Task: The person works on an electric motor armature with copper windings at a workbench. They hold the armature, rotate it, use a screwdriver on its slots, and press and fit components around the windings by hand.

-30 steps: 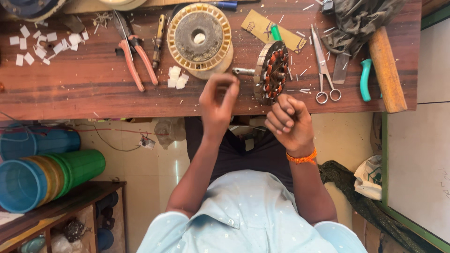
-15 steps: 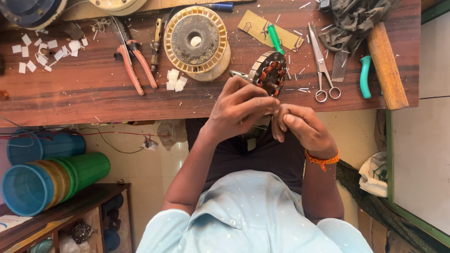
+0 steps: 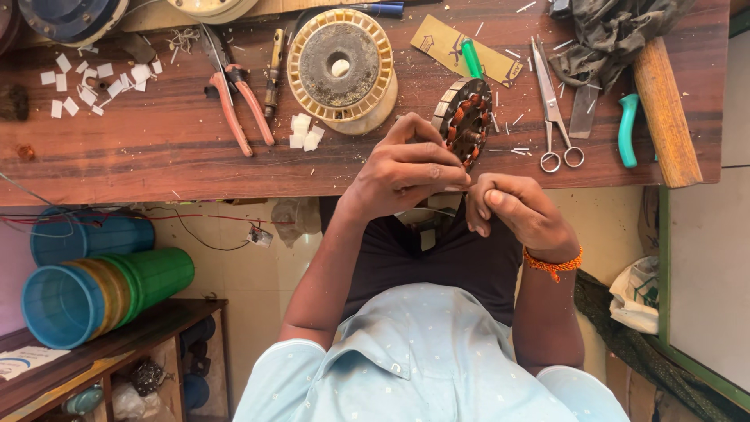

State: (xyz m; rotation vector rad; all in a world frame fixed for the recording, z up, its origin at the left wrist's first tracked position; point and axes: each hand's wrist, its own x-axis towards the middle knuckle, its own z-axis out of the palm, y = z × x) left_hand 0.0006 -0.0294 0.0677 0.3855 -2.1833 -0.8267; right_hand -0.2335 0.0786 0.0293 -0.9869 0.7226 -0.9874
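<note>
A small round motor stator (image 3: 466, 117) with copper windings stands on edge near the front of the wooden workbench (image 3: 156, 160). My left hand (image 3: 406, 172) reaches up to it, fingertips closed on its near rim. My right hand (image 3: 516, 211), with an orange thread band at the wrist, is curled into a fist just below the stator, thumb and forefinger pressed against the left fingertips. Whatever is pinched between them is too fine to see.
On the bench lie a yellow wire spool (image 3: 340, 66), red-handled pliers (image 3: 234, 94), a screwdriver (image 3: 273, 70), scissors (image 3: 555, 109), a green-handled tool (image 3: 471, 56), a wooden handle (image 3: 664, 109), a dark cloth (image 3: 617, 35) and white paper pieces (image 3: 306, 133). Stacked plastic buckets (image 3: 101, 289) sit lower left.
Both hands were away from the stator, below the bench edge, with fists closed. They have come up to the stator and closed together at its near rim.
</note>
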